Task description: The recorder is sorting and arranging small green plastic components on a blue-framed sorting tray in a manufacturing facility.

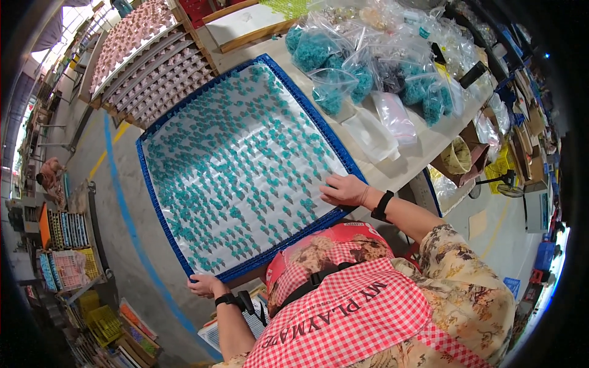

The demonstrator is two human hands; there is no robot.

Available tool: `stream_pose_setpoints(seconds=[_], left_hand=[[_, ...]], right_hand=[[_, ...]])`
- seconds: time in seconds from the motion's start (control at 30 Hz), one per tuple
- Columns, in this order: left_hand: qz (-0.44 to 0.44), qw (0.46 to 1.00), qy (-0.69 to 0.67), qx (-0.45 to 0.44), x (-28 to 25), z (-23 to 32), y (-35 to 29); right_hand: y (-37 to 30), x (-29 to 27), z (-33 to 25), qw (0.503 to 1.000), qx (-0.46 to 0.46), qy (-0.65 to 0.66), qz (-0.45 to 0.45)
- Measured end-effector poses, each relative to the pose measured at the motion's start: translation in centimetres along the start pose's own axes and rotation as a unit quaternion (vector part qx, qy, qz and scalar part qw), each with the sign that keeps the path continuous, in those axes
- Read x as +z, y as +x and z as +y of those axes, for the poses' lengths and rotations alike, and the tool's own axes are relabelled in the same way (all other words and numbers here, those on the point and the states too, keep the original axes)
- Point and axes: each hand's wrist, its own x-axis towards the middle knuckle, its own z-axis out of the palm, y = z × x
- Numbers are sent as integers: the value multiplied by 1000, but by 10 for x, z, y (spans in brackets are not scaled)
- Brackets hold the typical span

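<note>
A blue-rimmed tray (161, 211) lies at a slant before me, its near left corner reaching past the table. White sheeting (288, 138) lines it, and rows of small teal pieces (236, 211) with greyish tips or shadows cover most of that. At the near left corner my left hand (207, 286) has its fingers closed round the rim. My right hand (345, 190) is over the sheeting beside the near right corner, fingers curled and pressed together. Whatever those fingers hold, if anything, is too small or hidden to make out.
Clear bags of teal pieces (331, 86) are heaped on the pale table (399, 168) at far right, near a folded white cloth (371, 135). Stacked trays of pinkish pieces (147, 73) stand at far left. Another person (52, 178) is at the left edge.
</note>
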Motion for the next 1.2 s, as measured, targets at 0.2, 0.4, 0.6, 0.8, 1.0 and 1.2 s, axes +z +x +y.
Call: stream_pose_setpoints(seconds=[0.2, 0.4, 0.6, 0.8, 1.0, 1.2], left_hand=[[-7, 1000, 8, -12, 0, 1, -1], [-10, 999, 33, -9, 0, -1, 1], [-23, 999, 28, -24, 0, 3, -1], [-25, 999, 16, -27, -1, 1, -1], [-18, 999, 42, -16, 7, -9, 1], [-3, 999, 37, 8, 7, -12, 1]], right_hand=[[0, 6, 7, 992, 64, 100, 39], [17, -24, 32, 173, 427, 880, 117], [69, -83, 80, 174, 402, 888, 139], [120, -108, 142, 389, 444, 797, 131], [149, -111, 189, 786, 494, 372, 21], [159, -88, 224, 956, 266, -88, -89]])
